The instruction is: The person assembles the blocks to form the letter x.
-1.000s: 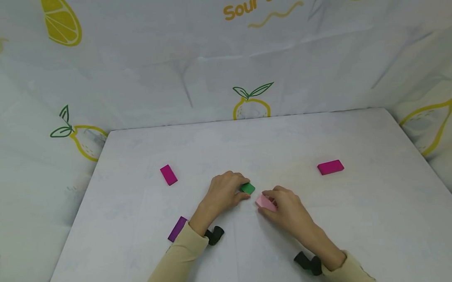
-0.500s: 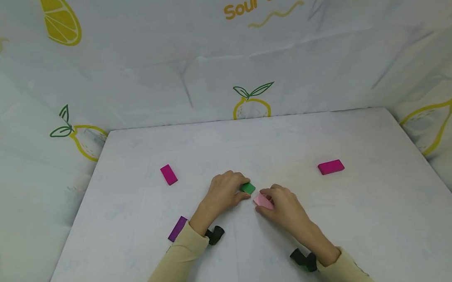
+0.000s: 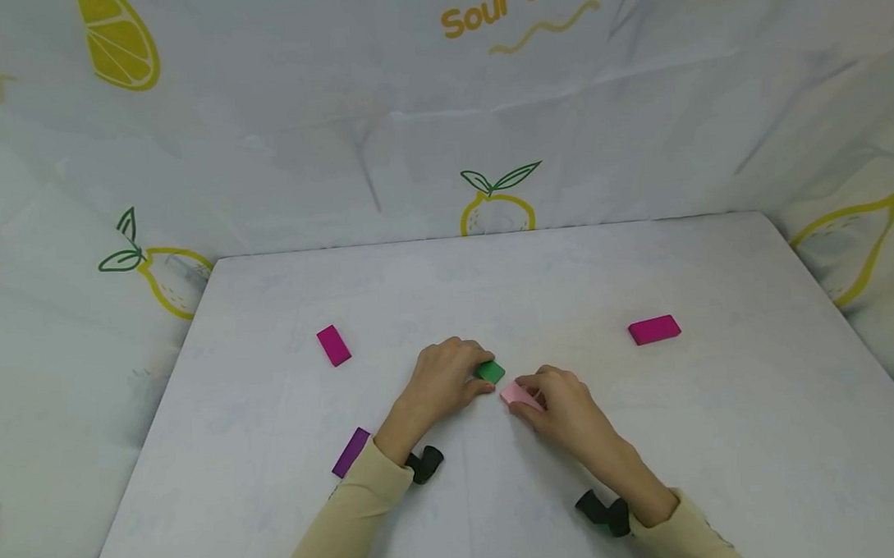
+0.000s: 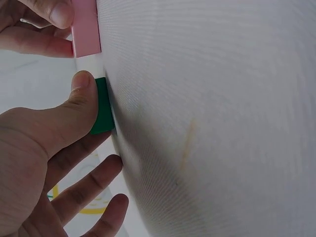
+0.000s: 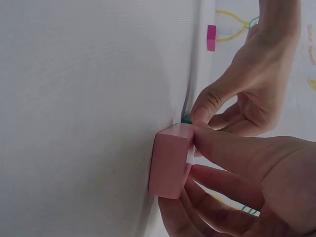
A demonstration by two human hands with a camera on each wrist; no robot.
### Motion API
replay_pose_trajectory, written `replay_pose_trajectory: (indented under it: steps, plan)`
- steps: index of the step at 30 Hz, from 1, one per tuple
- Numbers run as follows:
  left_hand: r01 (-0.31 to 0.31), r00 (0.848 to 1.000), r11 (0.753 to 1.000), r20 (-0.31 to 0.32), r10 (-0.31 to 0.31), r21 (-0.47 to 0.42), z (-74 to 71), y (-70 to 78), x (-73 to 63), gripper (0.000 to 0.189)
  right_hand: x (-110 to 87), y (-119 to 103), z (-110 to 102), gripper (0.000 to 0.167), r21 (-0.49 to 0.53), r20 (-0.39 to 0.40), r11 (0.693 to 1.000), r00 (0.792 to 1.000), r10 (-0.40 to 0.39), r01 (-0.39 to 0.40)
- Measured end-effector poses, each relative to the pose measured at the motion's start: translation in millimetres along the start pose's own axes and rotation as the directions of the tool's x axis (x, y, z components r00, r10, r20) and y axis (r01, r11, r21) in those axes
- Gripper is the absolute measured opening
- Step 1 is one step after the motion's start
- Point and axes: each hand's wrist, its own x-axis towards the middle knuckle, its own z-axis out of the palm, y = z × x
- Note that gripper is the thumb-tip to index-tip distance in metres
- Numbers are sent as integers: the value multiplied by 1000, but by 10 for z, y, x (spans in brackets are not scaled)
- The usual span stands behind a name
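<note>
Near the middle of the table my left hand pinches a small green block between thumb and fingers. Just to its right, my right hand grips a light pink block the same way. Seen from the left wrist, a narrow pale gap separates the pink block from the green block, and they stand roughly end to end low on the table. In the right wrist view the near end of the pink block faces the camera, while most of the green one is hidden.
One magenta block lies on the left of the white table, another magenta block on the right. A purple block is partly covered by the left sleeve. Behind the table hangs a lemon-print cloth.
My right hand has shifted slightly left with the pink block, bringing it nearer the green block, and its thumb has moved a little on the block. The left hand has stayed still.
</note>
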Motion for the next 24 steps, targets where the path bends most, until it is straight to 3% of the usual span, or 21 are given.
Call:
replay_pose_trajectory:
  steps: [24]
  plan:
    - [55,998,998,-12,-55,-27,21,11,31,42,83,-7,64,32,30,5,999,999,33,-33]
